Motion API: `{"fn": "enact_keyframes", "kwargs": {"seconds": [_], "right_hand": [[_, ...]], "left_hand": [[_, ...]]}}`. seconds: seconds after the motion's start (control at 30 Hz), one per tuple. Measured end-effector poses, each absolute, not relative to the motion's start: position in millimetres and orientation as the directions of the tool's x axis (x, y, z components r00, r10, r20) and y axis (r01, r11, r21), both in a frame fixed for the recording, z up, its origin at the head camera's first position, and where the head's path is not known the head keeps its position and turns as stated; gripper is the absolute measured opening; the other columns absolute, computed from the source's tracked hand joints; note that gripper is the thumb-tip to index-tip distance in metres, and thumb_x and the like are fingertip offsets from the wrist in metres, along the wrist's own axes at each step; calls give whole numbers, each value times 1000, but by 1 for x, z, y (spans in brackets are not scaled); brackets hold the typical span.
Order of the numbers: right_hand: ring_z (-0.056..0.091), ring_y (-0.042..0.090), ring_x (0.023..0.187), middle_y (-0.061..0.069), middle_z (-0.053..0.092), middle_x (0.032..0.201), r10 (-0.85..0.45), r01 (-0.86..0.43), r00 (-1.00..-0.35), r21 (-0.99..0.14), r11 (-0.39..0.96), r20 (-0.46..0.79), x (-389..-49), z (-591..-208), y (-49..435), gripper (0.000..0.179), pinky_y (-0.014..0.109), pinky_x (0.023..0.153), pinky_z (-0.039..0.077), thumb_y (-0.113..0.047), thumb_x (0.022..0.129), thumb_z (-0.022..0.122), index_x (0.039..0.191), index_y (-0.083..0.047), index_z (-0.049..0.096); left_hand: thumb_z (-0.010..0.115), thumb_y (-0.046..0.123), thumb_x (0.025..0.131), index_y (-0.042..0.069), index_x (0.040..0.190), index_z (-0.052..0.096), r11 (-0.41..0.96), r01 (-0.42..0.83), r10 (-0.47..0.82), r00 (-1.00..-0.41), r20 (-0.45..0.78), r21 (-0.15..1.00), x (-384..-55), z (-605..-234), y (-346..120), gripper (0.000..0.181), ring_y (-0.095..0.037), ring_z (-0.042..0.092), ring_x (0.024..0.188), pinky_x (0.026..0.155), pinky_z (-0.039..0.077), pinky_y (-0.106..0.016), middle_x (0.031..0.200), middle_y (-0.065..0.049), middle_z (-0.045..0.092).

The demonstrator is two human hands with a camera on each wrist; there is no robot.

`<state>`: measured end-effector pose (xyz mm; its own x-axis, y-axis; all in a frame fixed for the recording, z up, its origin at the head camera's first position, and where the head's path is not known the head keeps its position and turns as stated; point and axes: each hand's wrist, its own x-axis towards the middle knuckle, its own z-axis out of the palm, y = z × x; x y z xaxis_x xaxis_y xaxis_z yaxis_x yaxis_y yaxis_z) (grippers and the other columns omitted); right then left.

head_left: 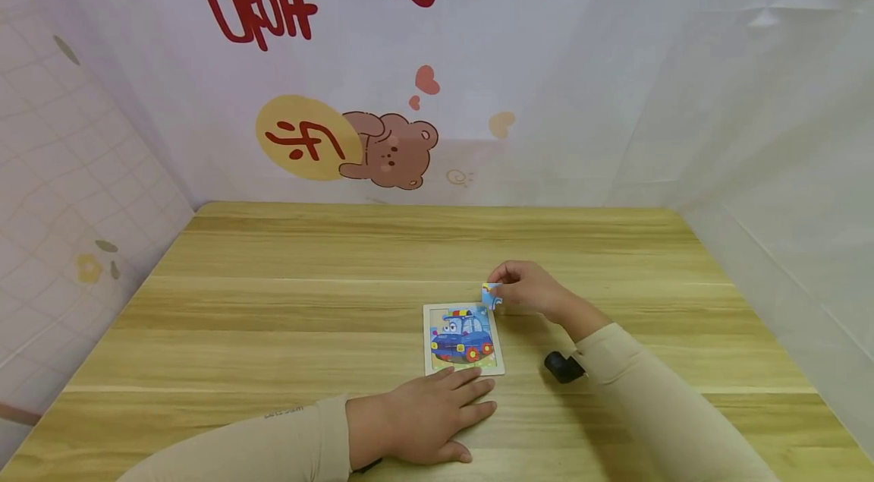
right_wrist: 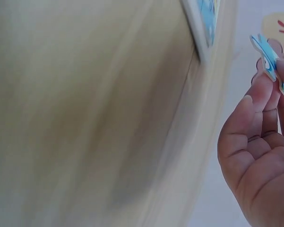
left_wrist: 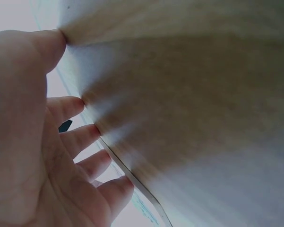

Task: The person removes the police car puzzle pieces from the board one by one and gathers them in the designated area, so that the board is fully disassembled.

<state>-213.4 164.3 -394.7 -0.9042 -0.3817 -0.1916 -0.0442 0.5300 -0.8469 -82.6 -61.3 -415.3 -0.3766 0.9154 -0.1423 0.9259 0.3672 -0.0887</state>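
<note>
A small square jigsaw puzzle (head_left: 460, 338) with a blue cartoon police car and a white frame lies on the table. My right hand (head_left: 532, 291) pinches a light blue puzzle piece (head_left: 491, 295) between thumb and fingers, just above the frame's far right corner. In the right wrist view the piece (right_wrist: 266, 56) is seen nearly edge-on, apart from the frame (right_wrist: 198, 38). My left hand (head_left: 433, 414) rests palm down with fingers spread; some fingertips touch the puzzle's near edge. From the left wrist, the fingers (left_wrist: 80, 139) are fairly straight along the frame's edge (left_wrist: 146, 191).
A black object (head_left: 564, 367) shows by the right sleeve, right of the puzzle. The wooden table (head_left: 273, 300) spreads around both hands. Behind it hangs a white cloth backdrop (head_left: 560, 87) with a bear and red characters; pale cloth also borders the left and right sides.
</note>
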Motion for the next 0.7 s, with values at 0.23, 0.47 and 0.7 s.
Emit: {"fn": "enact_keyframes", "kwargs": {"seconds": [0.23, 0.47, 0.7], "right_hand": [[53, 19, 79, 5, 59, 86, -361, -5, -908, -855, 519, -214, -214, -396, 184, 16, 33, 73, 49, -9, 91, 63, 102, 2, 63], [54, 18, 75, 6, 59, 85, -352, 32, -903, -856, 515, -246, -216, -403, 198, 17, 28, 66, 48, -8, 90, 64, 103, 4, 62], [57, 17, 77, 5, 61, 86, -365, 47, -887, -843, 537, -282, -216, -409, 203, 17, 29, 71, 50, -9, 91, 65, 102, 4, 63]], "left_hand": [[36, 59, 98, 23, 149, 39, 365, 925, 916, -377, -135, -110, -82, -417, -61, 63, -21, 31, 141, 109, 35, -35, 154, -2, 33], [36, 58, 98, 22, 149, 38, 365, 925, 916, -378, -138, -108, -82, -417, -61, 62, -21, 31, 141, 109, 35, -34, 154, -2, 33], [37, 58, 98, 22, 149, 39, 369, 925, 915, -379, -137, -95, -82, -416, -62, 62, -22, 31, 141, 109, 34, -35, 154, -2, 33]]}}
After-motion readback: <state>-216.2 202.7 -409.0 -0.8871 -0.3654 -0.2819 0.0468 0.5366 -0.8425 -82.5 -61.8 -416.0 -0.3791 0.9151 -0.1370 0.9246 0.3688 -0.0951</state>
